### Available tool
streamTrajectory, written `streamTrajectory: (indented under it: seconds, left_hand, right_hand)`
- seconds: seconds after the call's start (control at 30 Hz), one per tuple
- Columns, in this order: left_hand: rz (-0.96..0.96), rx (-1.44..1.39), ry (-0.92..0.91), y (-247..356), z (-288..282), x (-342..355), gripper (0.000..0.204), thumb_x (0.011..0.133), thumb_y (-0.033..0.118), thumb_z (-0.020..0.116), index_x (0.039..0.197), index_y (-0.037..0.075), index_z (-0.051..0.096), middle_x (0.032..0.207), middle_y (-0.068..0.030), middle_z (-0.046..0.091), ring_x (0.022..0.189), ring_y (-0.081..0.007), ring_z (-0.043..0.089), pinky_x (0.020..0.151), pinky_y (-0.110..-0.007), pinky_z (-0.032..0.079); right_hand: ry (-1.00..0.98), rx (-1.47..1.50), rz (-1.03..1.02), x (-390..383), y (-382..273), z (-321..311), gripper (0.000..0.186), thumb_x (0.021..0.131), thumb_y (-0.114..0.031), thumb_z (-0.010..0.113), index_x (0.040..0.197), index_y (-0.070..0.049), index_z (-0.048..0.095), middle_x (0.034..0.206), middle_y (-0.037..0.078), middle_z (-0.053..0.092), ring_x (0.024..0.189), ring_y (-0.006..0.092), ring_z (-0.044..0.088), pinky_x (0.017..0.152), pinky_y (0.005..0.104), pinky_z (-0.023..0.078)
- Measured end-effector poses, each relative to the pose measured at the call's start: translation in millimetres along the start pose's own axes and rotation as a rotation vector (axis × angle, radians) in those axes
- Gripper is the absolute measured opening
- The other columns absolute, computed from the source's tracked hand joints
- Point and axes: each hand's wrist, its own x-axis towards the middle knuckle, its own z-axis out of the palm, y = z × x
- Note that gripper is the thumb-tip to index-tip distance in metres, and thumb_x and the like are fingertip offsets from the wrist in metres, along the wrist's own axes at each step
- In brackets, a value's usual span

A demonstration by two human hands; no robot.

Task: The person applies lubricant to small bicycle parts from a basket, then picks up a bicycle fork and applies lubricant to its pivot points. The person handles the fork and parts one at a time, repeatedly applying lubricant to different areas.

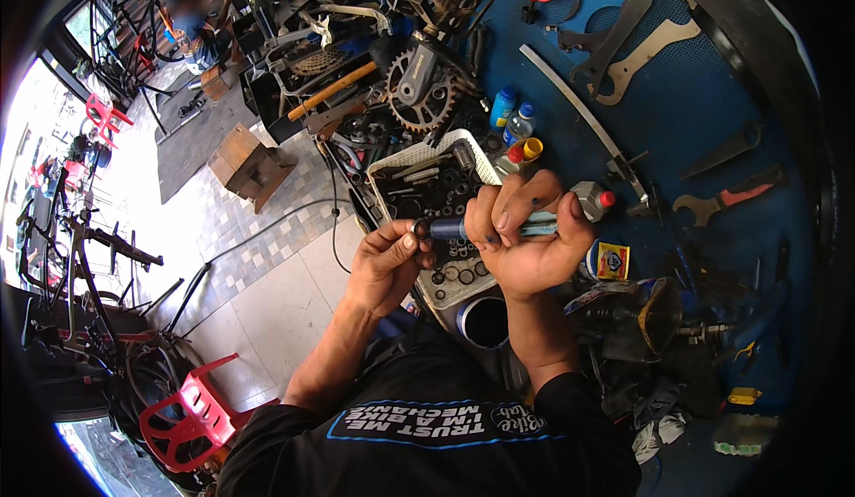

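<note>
Your right hand (527,246) is closed around a blue cylindrical part (459,227), with the fingers wrapped over its right end. Your left hand (390,261) pinches a small dark ring (419,229) at the left end of this part, between thumb and fingertips. You hold both in the air, just above the near edge of a white plastic basket (405,160) that is full of dark sockets and rings.

Just right of your right hand, on the blue bench (704,78), lies a small yellow and red packet (613,261). Behind your knuckles you see a grey bottle with a red cap (595,199). Further, near the far corner of the basket, stand a blue bottle (502,108) and a clear bottle with a blue cap (519,125), and beside them a yellow cap (532,148). Beyond the basket rests a toothed chainring (419,83).
</note>
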Motion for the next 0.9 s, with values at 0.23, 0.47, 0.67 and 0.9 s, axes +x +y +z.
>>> streamTrajectory:
  seconds: [0.23,0.47,0.67,0.9]
  left_hand:
    - [-0.009,-0.004,-0.013,-5,-2,-1,0.017,0.102,0.014,0.068,0.113,0.002,0.071,0.101,-0.008,0.07,0.089,-0.0177,0.061,0.081,-0.035,0.049]
    - [-0.029,-0.006,-0.037,-7,-4,-1,0.017,0.102,0.013,0.067,0.113,0.0,0.07,0.101,-0.0083,0.07,0.088,-0.0187,0.063,0.08,-0.034,0.051]
    - [-0.039,-0.006,-0.028,-9,-6,-2,0.017,0.102,0.013,0.067,0.112,0.0,0.071,0.101,-0.0077,0.071,0.087,-0.0182,0.065,0.08,-0.034,0.052]
    - [-0.042,0.002,-0.005,-13,-10,-3,0.016,0.101,0.012,0.068,0.112,0.001,0.071,0.102,-0.0079,0.071,0.087,-0.0184,0.066,0.08,-0.035,0.053]
  right_hand:
    - [0.038,-0.015,-0.004,-7,0,-1,0.065,0.107,-0.049,0.042,0.09,0.01,0.063,0.069,0.013,0.058,0.049,0.0114,0.033,0.048,0.0299,0.033]
    - [-0.023,-0.132,0.0,-4,-3,-3,0.069,0.107,-0.052,0.041,0.09,0.011,0.065,0.063,0.009,0.051,0.049,0.011,0.035,0.048,0.0298,0.032]
    - [-0.033,-0.23,0.06,-2,-8,3,0.071,0.106,-0.058,0.038,0.082,0.005,0.062,0.056,-0.001,0.034,0.052,0.0136,0.038,0.051,0.0318,0.034]
    - [-0.035,-0.215,0.051,-3,-6,4,0.071,0.107,-0.058,0.037,0.083,0.005,0.063,0.056,-0.001,0.034,0.052,0.0134,0.038,0.051,0.032,0.034]
